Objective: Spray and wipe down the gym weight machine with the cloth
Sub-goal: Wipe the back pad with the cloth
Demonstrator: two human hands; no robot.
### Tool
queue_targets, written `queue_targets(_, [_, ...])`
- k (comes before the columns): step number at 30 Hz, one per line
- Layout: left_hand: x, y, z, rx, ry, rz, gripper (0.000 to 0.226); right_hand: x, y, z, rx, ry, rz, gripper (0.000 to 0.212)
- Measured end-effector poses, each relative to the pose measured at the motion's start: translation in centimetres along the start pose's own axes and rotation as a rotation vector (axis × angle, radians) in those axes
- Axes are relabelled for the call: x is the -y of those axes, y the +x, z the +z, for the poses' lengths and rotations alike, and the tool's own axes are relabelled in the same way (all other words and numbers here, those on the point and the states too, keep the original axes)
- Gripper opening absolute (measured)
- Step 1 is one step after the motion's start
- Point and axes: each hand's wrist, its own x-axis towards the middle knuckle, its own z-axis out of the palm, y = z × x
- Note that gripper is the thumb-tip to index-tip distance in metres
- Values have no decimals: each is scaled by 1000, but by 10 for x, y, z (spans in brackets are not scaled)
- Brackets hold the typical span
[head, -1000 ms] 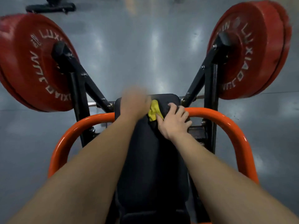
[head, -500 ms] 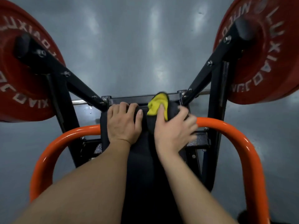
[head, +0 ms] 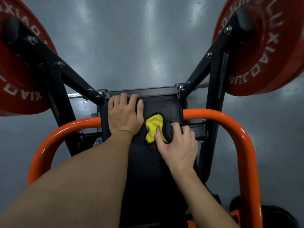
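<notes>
My left hand [head: 123,116] lies on the black, finely textured pad [head: 169,107], fingers [head: 122,97] hooked over its far edge; my right hand [head: 177,145] has fingers curled on the crumpled, fuzzy cloth [head: 154,129], yellow inside, black outside, pressed to the pad just beside the left thumb; a glossy orange tube [head: 230,119] arcs behind both wrists; round red plates [head: 263,46] flank them.

Right red weight plate [head: 278,66]: white lettering "LUXIAOJUN", repeated round face. Left red weight plate [head: 16,76]: "XIAO" readable, rest cut off.
</notes>
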Motion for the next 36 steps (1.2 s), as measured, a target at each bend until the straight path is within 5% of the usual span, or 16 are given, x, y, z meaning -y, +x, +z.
queue_targets(5, [0,0,0,-7,-31,-22,36,21,48,-31,252,184,393,48])
queue_targets(14, [1,2,0,12,-5,-1,36,61,101,-9,33,91,201,55])
queue_targets(17, [1,2,1,19,7,-14,38,39,73,-17,181,158,218,50])
queue_targets(23, [-1,3,-3,72,-10,-38,39,-6,19,-42,513,329,593,45])
queue_targets(32, [0,3,1,51,-30,-19,38,61,117,-24,240,299,571,51])
queue_targets(36, [1,3,-4,79,-27,-16,37,73,87,-7,35,80,366,58])
